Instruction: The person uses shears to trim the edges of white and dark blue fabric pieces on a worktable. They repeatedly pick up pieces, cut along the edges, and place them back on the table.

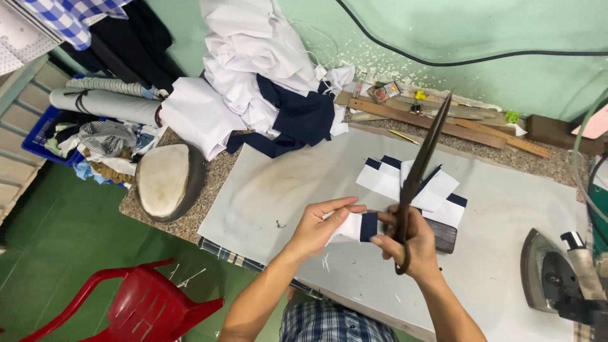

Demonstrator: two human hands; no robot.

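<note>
the left hand [315, 227] pinched a white-and-navy fabric piece [356, 227] beside the right hand [408, 244], which gripped long tailor's shears [419, 166] above the worktop [506, 209].

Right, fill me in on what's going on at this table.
A person stands at a padded pressing table. The left hand pinches a small white fabric piece with a navy band, and the right hand grips large dark metal tailor's shears, blades pointing up and away. More white-and-navy cut pieces lie stacked just beyond. A steam iron rests at the right, and a pile of white and navy cloth sits behind.
</note>
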